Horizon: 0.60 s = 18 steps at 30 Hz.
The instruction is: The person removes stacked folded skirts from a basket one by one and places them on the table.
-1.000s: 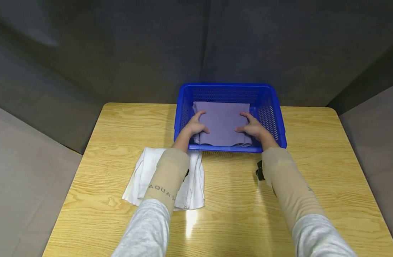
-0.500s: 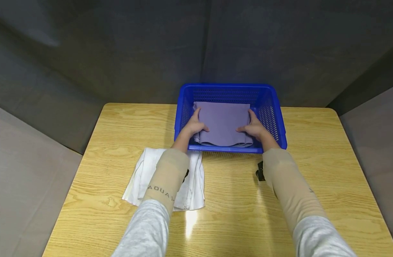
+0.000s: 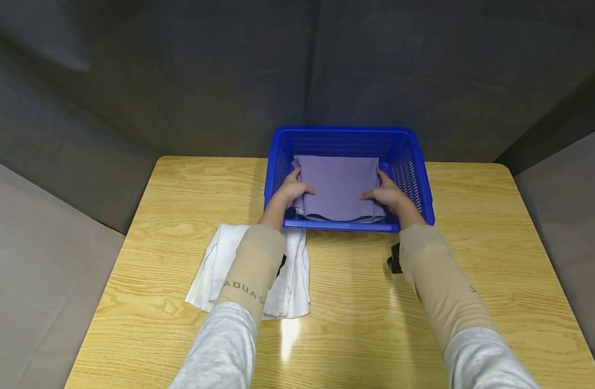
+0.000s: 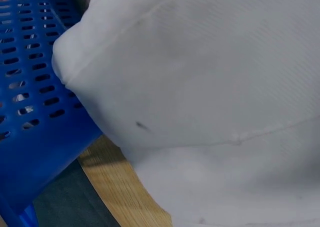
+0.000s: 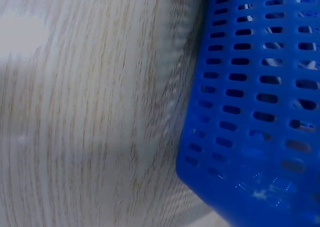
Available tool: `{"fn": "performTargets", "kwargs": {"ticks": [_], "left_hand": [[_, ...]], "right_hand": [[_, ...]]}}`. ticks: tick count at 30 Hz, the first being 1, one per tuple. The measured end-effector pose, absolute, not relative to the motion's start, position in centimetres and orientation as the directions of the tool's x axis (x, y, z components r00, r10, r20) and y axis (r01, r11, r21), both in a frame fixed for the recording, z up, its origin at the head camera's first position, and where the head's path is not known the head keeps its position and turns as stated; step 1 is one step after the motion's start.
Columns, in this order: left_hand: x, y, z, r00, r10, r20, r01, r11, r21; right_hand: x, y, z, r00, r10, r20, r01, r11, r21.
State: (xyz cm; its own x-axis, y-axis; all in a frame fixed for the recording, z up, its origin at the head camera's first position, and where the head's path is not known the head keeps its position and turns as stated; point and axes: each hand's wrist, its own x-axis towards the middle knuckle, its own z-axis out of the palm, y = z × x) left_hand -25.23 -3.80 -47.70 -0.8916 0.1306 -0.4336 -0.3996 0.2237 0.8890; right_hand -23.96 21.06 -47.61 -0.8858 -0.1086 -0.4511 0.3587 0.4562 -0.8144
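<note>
In the head view, a folded lavender cloth (image 3: 341, 186) lies in the blue plastic basket (image 3: 348, 131). My left hand (image 3: 292, 189) holds its left side, the thumb on top and the other fingers down at the edge. At the opposite side my right hand (image 3: 387, 193) holds it in the same way. The fingertips of both hands are partly hidden by the cloth's edges. Neither wrist view shows the hands; the right one looks onto the basket's slotted wall (image 5: 250, 97).
A folded white garment (image 3: 229, 254) lies on the wooden table (image 3: 346, 324), partly under my left forearm and close to the basket. It fills much of the left wrist view. Dark curtains (image 3: 219, 81) hang behind the table.
The fingers of both hands have slid from the top of the lavender cloth to its side edges. Its near right corner has shifted slightly right. Basket and white garment stay put.
</note>
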Motion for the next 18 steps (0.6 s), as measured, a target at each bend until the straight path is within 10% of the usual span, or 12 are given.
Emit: {"fn": "performTargets", "kwargs": {"ticks": [18], "left_hand": [[-25.41, -3.9, -47.35, -0.886, 0.138, -0.442, -0.412, 0.202, 0.889]], "right_hand": [[-23.97, 21.46, -47.24, -0.868, -0.114, -0.483, 0.415, 0.369, -0.832]]}}
